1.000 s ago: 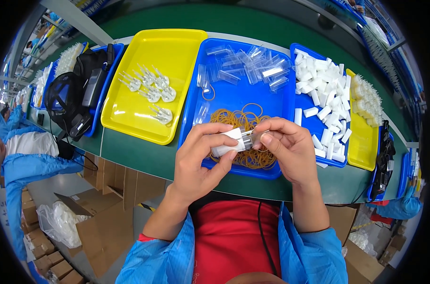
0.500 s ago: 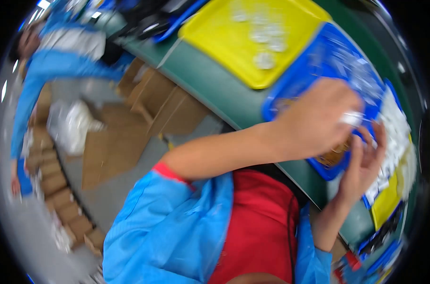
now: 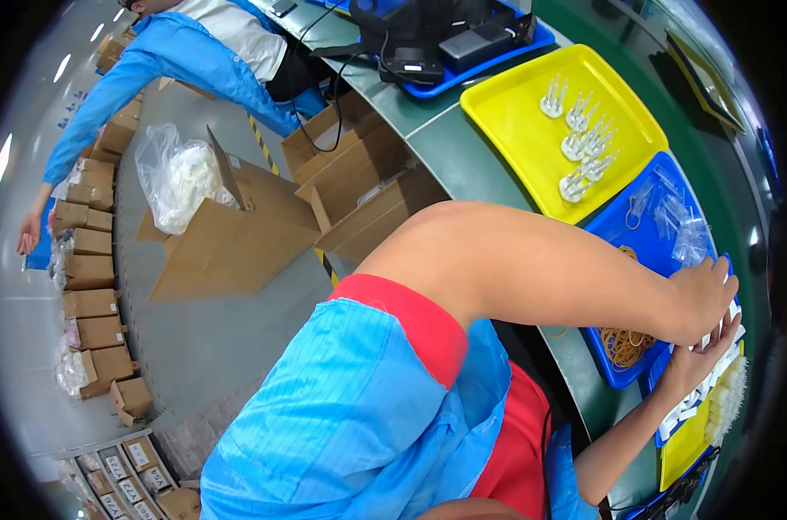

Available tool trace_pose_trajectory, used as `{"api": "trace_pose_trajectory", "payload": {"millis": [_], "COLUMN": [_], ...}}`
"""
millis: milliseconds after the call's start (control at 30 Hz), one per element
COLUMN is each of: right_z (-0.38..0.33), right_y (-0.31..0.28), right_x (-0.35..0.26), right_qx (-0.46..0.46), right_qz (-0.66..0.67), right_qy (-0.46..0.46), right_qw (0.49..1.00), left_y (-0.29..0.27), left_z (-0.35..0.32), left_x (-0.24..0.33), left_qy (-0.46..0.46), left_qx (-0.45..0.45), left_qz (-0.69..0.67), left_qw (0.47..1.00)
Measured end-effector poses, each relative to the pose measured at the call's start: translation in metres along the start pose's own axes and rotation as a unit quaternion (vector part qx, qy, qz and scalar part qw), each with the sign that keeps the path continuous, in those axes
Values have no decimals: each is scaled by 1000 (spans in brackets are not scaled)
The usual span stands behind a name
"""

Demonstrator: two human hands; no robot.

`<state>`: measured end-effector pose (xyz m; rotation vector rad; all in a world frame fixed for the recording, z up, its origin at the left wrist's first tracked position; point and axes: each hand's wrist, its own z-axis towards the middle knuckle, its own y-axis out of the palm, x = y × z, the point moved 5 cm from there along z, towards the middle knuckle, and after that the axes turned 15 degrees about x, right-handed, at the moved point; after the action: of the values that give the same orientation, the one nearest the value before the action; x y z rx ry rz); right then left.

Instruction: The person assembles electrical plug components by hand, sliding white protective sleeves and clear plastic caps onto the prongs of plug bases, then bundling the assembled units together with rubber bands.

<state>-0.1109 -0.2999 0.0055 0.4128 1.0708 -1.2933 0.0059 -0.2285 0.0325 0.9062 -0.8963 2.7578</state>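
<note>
We see two hands meeting at the far right over the blue tray (image 3: 614,227). Our left hand (image 3: 704,295) is curled, knuckles up, and our right hand (image 3: 701,360) rises under it with fingers spread. Between them sits one small white piece (image 3: 730,314), touching both hands' fingertips; how firmly either hand grips it we cannot tell, and too little of it shows to read its long axis. Just left of the hands, one heap of tan rubber bands (image 3: 626,345) lies in that tray, with several clear bags (image 3: 681,230) at its far end. One yellow tray (image 3: 532,130) on the green worktop (image 3: 463,160) carries about five clusters of clear pronged parts (image 3: 580,143), prongs upward. Another person's blue sleeve (image 3: 142,78) stretches along the floor side, near open cardboard boxes (image 3: 359,186).
</note>
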Motion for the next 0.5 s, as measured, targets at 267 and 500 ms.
{"api": "trace_pose_trajectory", "payload": {"millis": [267, 500], "right_z": [-11, -127], "right_y": [-18, 48], "right_x": [-127, -275], "right_qx": [87, -314], "right_qz": [-123, 179], "right_qy": [-207, -313], "right_qw": [967, 879], "left_y": [-1, -12], "left_z": [56, 78], "left_x": [-28, -37], "left_qy": [27, 155], "left_qx": [53, -20], "left_qz": [26, 94], "left_qw": [998, 983]}}
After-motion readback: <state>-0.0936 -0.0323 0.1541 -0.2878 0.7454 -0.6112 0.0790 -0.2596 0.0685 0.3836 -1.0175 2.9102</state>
